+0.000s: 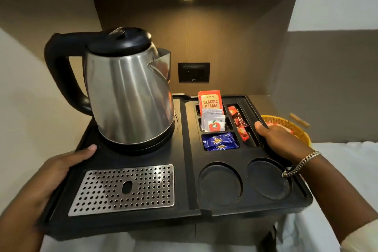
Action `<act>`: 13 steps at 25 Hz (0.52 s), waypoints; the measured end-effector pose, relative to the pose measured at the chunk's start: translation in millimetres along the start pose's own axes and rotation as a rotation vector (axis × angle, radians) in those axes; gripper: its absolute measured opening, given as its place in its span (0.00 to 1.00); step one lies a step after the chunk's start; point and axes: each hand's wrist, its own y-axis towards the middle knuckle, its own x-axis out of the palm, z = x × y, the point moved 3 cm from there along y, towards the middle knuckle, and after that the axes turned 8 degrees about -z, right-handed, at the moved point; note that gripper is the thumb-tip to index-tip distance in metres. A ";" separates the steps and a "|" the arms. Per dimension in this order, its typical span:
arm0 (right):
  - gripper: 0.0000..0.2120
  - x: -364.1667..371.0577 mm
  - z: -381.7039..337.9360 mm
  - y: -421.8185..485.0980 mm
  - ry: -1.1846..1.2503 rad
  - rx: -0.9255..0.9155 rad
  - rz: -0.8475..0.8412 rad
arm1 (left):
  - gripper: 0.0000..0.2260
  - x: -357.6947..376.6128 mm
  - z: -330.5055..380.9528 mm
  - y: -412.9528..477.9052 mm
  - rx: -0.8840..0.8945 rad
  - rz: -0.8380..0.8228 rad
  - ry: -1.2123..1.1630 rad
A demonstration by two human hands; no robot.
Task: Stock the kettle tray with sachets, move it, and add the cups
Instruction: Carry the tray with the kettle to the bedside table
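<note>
Both hands grip the kettle tray

The left hand (55,170) is clamped on the left edge of the black tray (184,217), the right hand (280,139) on its right edge. A steel kettle (128,96) stands at the tray's back left. Sachets (214,122) fill the back right compartments. The two round cup wells (221,182) in front are bare. A wicker basket (290,125) sits just beyond the right hand.

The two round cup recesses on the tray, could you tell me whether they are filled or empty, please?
Empty. Both cup recesses show bare black bottoms at the tray's near right; no cup is in view.
</note>
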 end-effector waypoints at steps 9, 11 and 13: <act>0.26 8.1 61.3 -141.0 0.104 -0.068 0.037 | 0.30 20.3 -52.4 -115.1 -0.090 -0.088 -0.041; 0.24 14.0 81.9 -180.6 0.136 -0.038 0.059 | 0.27 33.2 -62.7 -143.9 -0.112 -0.129 -0.052; 0.26 22.5 105.6 -224.4 0.132 0.038 0.088 | 0.24 43.4 -71.4 -175.2 -0.093 -0.115 -0.043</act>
